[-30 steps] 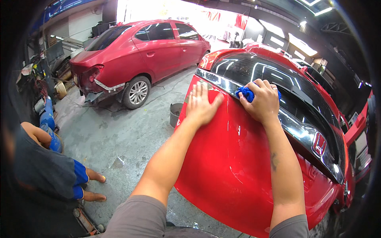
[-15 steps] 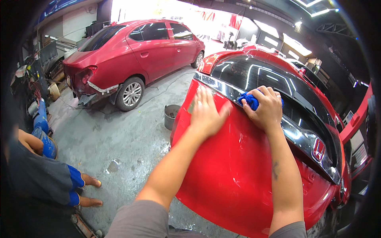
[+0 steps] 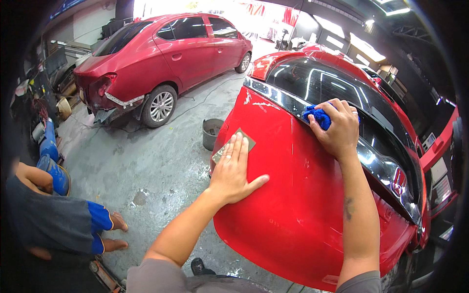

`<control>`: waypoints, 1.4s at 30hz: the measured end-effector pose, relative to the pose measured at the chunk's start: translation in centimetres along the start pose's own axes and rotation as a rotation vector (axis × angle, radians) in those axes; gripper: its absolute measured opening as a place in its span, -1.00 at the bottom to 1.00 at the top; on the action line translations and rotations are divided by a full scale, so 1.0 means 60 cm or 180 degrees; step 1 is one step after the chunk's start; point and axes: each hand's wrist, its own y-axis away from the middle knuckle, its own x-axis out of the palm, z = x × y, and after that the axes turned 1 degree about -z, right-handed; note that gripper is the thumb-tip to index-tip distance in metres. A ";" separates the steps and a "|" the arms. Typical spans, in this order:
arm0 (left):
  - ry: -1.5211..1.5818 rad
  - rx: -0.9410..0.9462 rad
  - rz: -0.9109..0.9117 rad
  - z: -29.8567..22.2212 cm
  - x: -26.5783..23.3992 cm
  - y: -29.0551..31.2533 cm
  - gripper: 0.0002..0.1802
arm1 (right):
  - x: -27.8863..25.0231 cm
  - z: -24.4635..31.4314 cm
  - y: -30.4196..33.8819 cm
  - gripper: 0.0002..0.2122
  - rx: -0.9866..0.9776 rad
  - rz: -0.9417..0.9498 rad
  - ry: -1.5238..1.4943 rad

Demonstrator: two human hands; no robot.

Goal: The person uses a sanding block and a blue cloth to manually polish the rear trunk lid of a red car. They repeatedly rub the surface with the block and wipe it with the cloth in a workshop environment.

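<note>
While the left hand [image 3: 229, 173] lies flat, the right hand [image 3: 340, 129] clutches a blue cloth [image 3: 316, 116]

And there's the left one, fingers stretched over a grey-green sheet [image 3: 250, 143] at the left edge of the red trunk lid [image 3: 276, 195], thumb splayed wide! Over on the right, fingers bunch tightly round the cloth, right up at the glossy dark trim [image 3: 276, 96] below the rear window [image 3: 312, 80]. Outward now: a grey bucket [image 3: 210, 141] stands near the lid on the grey floor [image 3: 166, 166], a second red car [image 3: 200, 56] sits beyond, and a person in blue shorts [image 3: 99, 215] is far left.
</note>
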 end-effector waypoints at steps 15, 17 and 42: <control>0.0074 0.0583 0.0187 0.066 -0.020 0.053 0.30 | -0.005 -0.002 -0.007 -0.74 -0.0070 -0.0021 0.0127; 0.0225 0.0582 -0.0024 0.083 -0.041 -0.009 0.29 | 0.003 0.015 -0.010 -0.74 -0.0097 0.0006 0.0043; 0.0059 0.0237 -0.0496 -0.159 0.032 -0.061 0.36 | 0.001 0.004 0.001 -0.72 -0.0080 0.0027 0.0047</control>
